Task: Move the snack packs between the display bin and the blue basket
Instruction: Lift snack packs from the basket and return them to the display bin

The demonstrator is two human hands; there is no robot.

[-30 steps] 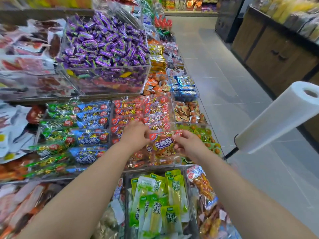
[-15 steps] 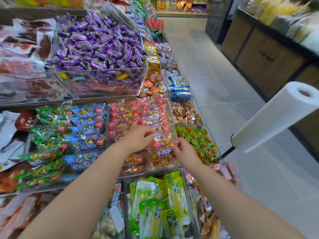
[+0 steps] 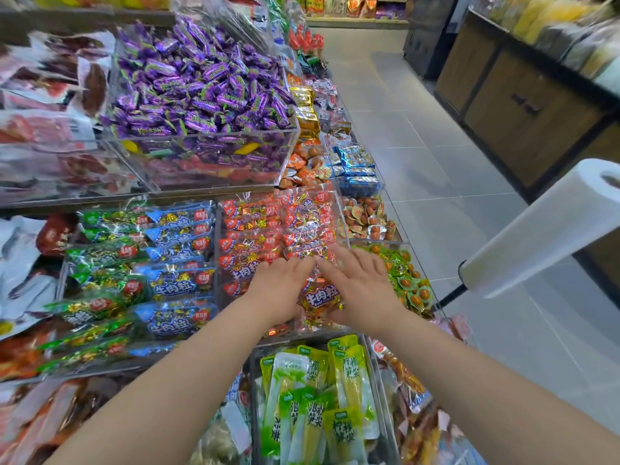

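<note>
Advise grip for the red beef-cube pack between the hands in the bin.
Probably pinch the red pack by its side edges, from above: it lies flat, label up, atop the pile; left hand and right hand rest open beside it.

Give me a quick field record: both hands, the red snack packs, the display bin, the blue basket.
left hand: fingers straight, flat on the red snack packs
right hand: fingers straight, flat on the same packs
red snack packs: piled in the clear display bin
blue basket: not in view
</note>
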